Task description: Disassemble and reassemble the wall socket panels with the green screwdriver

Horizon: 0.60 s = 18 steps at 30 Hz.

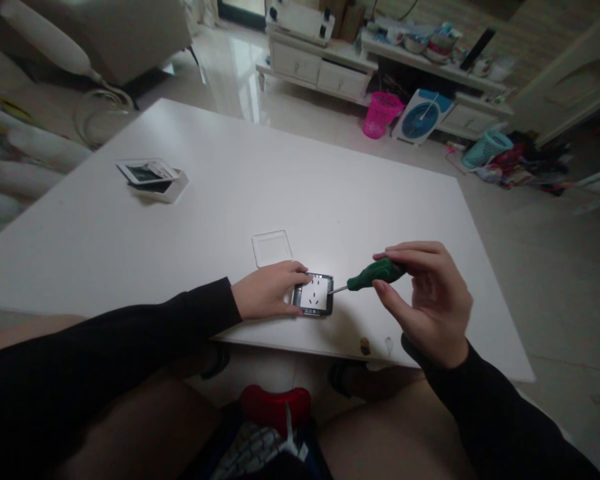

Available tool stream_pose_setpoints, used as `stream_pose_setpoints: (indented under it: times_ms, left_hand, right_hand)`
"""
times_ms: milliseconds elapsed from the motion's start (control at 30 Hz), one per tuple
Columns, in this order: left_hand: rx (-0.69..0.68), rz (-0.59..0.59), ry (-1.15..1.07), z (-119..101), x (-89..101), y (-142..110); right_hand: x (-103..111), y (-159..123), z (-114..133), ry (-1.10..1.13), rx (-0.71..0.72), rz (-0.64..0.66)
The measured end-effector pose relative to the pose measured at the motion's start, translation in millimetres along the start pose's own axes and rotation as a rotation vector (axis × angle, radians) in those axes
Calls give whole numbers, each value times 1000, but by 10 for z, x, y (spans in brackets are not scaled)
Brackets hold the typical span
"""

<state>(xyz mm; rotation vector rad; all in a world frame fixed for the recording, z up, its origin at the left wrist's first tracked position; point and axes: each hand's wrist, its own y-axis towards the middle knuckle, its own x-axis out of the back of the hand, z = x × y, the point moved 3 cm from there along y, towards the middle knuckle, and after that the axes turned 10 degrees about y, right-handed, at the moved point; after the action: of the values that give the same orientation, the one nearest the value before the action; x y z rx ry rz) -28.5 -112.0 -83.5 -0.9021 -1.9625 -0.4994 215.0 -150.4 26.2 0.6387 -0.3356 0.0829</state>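
A wall socket (pixel 313 300) with a white face and dark border lies on the white table near its front edge. My left hand (pixel 273 291) grips it from the left, thumb and fingers at its near and far edges. In my right hand (pixel 430 297) is a green-handled screwdriver (pixel 377 274), pinched between thumb and fingers. Its metal shaft points left, and the tip meets the socket's right edge. Just beyond my left hand rests a clear square cover frame (pixel 272 248). Two small items, one of them a brownish piece (pixel 365 345), lie at the table's front edge.
More socket parts (pixel 153 177) are stacked at the table's far left. The white table (pixel 380 200) spans the view before me. Past it, a pink basket (pixel 381 115) and a blue fan (pixel 420 119) stand by a white cabinet (pixel 320 70).
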Motion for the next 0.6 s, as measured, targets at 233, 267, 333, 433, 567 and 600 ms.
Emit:
stream_pose_setpoints:
  times_ms: [233, 267, 333, 433, 567, 600]
  left_hand:
    - [-4, 6, 12, -9, 5, 7]
    - [-4, 7, 10, -8, 5, 7]
    - [-1, 5, 3, -4, 6, 7]
    - [4, 1, -6, -6, 9, 6]
    - [-3, -7, 5, -19, 12, 2]
    - [-1, -10, 9, -22, 13, 0]
  right_hand:
    - [-18, 6, 17, 25, 18, -28]
    - [-24, 2, 26, 28, 26, -14]
    - [-26, -7, 45, -21, 58, -12]
    - [-20, -23, 59, -50, 64, -53]
    - [-36, -35, 50, 33, 5, -23]
    - [-35, -33, 47, 19, 14, -18]
